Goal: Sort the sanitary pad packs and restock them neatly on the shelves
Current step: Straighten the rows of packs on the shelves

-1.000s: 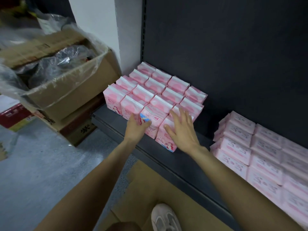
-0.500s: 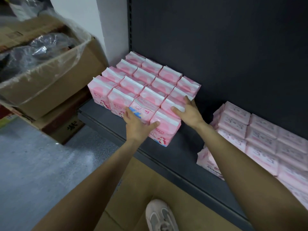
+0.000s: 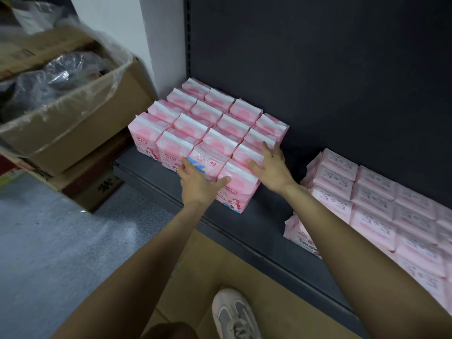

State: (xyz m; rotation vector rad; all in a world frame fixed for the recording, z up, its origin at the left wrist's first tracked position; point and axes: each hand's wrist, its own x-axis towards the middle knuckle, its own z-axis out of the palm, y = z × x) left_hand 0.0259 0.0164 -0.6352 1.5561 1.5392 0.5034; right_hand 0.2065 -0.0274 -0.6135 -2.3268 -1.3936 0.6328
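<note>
The sanitary pad packs (image 3: 208, 128) stand upright in a tight block at the left end of the dark shelf (image 3: 264, 223), and in the head view, the only one given, the step in hand looks like squaring up that block rather than adding new stock. The left hand (image 3: 198, 184) lies with its fingers fairly straight against the front face of one front-row pack (image 3: 208, 162), the one that shows blue print and sits turned differently from its neighbours; its thumb reaches right to touch the front corner pack (image 3: 238, 192). The right hand (image 3: 270, 165) is spread flat, fingers apart, resting on the tops of the packs just behind that corner pack, at the block's right edge. Neither hand is curled round anything; both press or steady with open fingers. The corner pack juts out toward the person, ahead of the row to the left of the left hand, so the next move probably calls for a push back and leftward until it sits flush, and perhaps for turning the odd pack to match. To the right of the right hand, across a bare stretch of shelf, lies a second stack (image 3: 381, 206) of paler pink packs laid flat. Left of the left hand, off the shelf, a cardboard box (image 3: 73, 123) lined with clear plastic rests on other boxes.
</note>
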